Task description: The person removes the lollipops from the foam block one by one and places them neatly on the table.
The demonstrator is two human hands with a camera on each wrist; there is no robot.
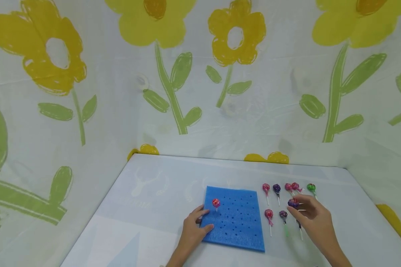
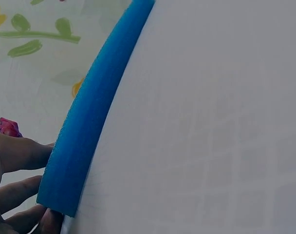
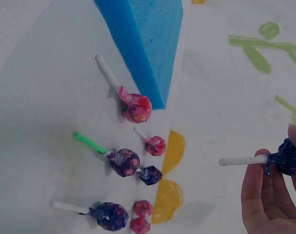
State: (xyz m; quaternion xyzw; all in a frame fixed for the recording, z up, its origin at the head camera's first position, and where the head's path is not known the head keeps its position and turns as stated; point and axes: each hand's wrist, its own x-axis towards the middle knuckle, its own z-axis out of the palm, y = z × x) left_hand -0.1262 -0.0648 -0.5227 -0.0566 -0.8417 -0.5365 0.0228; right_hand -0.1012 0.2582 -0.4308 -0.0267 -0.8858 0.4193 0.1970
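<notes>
A blue foam board [image 1: 232, 218] dotted with small holes lies on the table. One lollipop [image 1: 215, 203] with a red and pink wrapper stands upright in it near the upper left. At the board's left edge, my left hand [image 1: 194, 227] grips the foam, thumb over the top and some fingers against its side [image 2: 82, 131]. Above the lollipops on the right, my right hand [image 1: 312, 215] pinches a dark purple wrapped lollipop [image 1: 293, 203] by its head. Its white stick [image 3: 243, 161] sticks out free in the right wrist view.
Several wrapped lollipops lie right of the board in two rough rows, among them a red one [image 1: 269, 213], a green one [image 1: 311, 187] and a purple one with a green stick [image 1: 283, 214]. A flower-printed curtain [image 1: 204, 122] hangs behind the white table [image 1: 147, 215].
</notes>
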